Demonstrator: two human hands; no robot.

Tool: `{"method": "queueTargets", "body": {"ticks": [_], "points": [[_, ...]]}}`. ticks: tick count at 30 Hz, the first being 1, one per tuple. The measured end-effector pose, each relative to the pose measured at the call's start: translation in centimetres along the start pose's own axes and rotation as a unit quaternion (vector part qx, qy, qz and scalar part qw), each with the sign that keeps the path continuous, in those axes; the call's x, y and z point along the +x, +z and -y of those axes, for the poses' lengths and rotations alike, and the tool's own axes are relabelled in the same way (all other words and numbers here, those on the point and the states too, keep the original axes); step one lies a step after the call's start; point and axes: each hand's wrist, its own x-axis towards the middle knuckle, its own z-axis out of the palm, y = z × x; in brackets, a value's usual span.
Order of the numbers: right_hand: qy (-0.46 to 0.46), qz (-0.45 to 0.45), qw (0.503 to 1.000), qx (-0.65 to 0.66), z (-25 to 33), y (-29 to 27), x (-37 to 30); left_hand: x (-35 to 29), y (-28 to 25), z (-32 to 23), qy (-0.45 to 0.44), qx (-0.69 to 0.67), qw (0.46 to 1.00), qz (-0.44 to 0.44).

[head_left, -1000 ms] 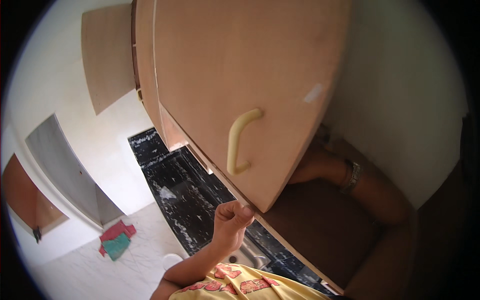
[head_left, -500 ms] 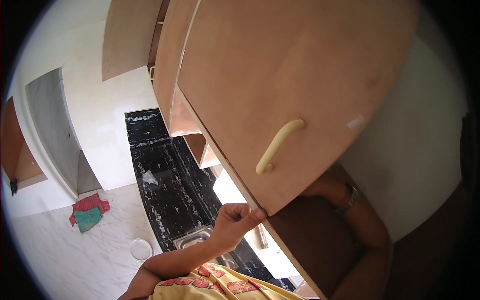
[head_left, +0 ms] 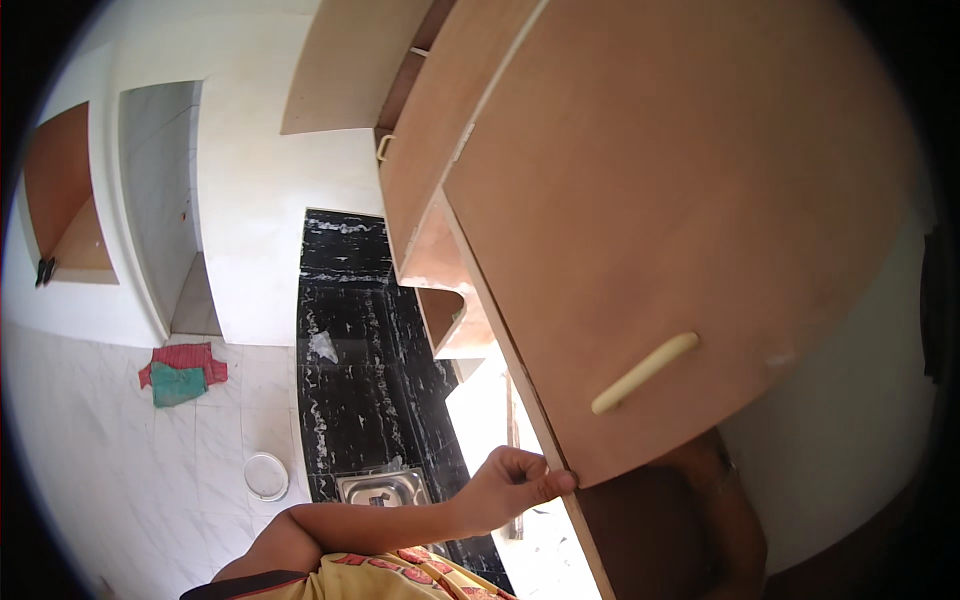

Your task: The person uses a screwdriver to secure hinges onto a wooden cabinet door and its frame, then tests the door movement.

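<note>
My left hand [head_left: 512, 490] is closed at the front edge of a wall cabinet, its thumb pressed on the edge board [head_left: 545, 440] beside the lower corner of the door and its fingers curled. The light brown cabinet door [head_left: 680, 230] stands partly ajar and carries a cream bar handle [head_left: 645, 374]. Behind the door, my right forearm [head_left: 735, 530] reaches into the dark cabinet interior [head_left: 640, 530]. The door covers my right hand, so its fingers and anything in them are hidden.
Below runs a black marbled counter [head_left: 345, 400] with a steel sink [head_left: 385, 488] and a crumpled clear plastic piece [head_left: 323, 346]. On the white tiled floor lie red and green cloths [head_left: 180, 375] and a white round lid or bucket [head_left: 266, 476]. Another cabinet door [head_left: 345, 65] hangs open farther away.
The view has shifted, so the cabinet and door sit lower and farther right. My left hand stays at the cabinet edge, and my right forearm shows less behind the door.
</note>
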Motion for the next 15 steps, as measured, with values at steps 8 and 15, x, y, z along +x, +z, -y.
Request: {"method": "queueTargets", "body": {"ticks": [8, 15], "points": [[-0.011, 0.022, 1.0, 0.011, -0.1, 0.5, 1.6, 0.7, -2.1, 1.6, -0.012, -0.029, 1.0, -0.003], [-0.002, 0.026, 1.0, 0.013, -0.9, 0.9, 1.3, 1.2, -3.5, 3.1, -0.042, -0.037, 0.998, 0.01]]}}
